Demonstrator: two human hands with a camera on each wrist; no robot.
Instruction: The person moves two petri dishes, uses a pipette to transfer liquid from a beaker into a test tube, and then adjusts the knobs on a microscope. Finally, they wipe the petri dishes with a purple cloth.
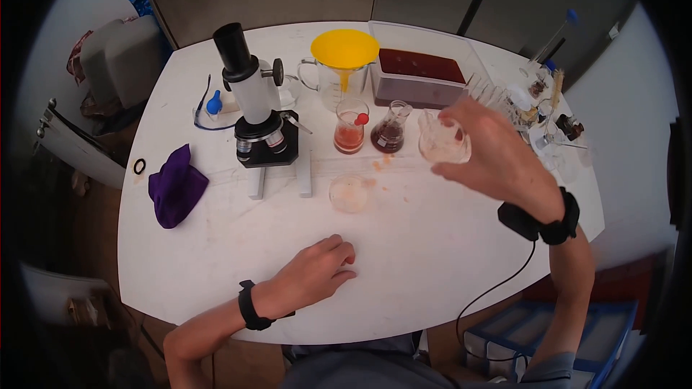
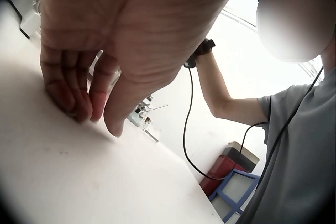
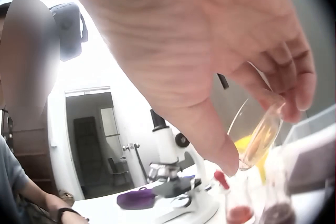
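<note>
The right hand (image 1: pixel 497 151) grips a clear round glass dish (image 1: pixel 443 140) by its edge, raised above the table to the right of the flasks. In the right wrist view the dish (image 3: pixel 261 134) is tilted between thumb and fingers. The left hand (image 1: pixel 313 270) rests near the table's front with loosely bent fingers and nothing in them; the left wrist view shows the same hand (image 2: pixel 105 50) over the white surface. Another shallow clear dish (image 1: pixel 349 194) lies mid-table. Behind it stand a flask of reddish liquid (image 1: pixel 349 137) and a flask of dark liquid (image 1: pixel 388 135).
A microscope (image 1: pixel 259 101) stands left of centre, with a purple cloth (image 1: pixel 176 187) farther left. At the back are a yellow funnel (image 1: pixel 344 47) in a glass jug and a dark red container (image 1: pixel 419 79). Assorted glassware (image 1: pixel 497 97) crowds the right edge. Orange spots mark the table.
</note>
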